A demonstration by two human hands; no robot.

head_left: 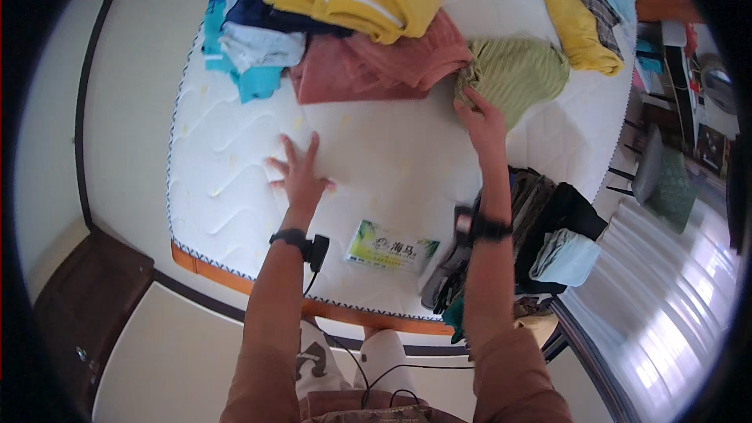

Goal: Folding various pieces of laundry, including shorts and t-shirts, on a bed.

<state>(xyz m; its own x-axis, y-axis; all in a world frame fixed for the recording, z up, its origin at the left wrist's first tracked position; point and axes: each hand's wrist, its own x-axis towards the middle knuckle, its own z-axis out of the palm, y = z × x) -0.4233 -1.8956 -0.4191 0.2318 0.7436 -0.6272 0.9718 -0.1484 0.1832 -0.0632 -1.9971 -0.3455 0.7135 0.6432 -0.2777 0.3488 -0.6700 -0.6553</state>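
My right hand (482, 120) pinches the near left edge of a light green ribbed garment (520, 73), which lies loosely on the white quilted mattress (376, 158). My left hand (298, 173) is spread over the mattress with its fingers apart and nothing in them; whether it presses on the surface I cannot tell. Just beyond my hands lies a dusty red garment (364, 67), its right end touching the green one. Folded yellow clothing (364, 0) rests on top of the red garment.
Teal clothing (258, 82) and a pale folded garment (264, 47) lie at far left. Another yellow garment (581, 32) is at far right. Dark folded clothes (534, 211) stand by my right forearm. A printed label (392, 247) sits near the wooden bed edge (376, 317). Cables (411, 368) hang before me.
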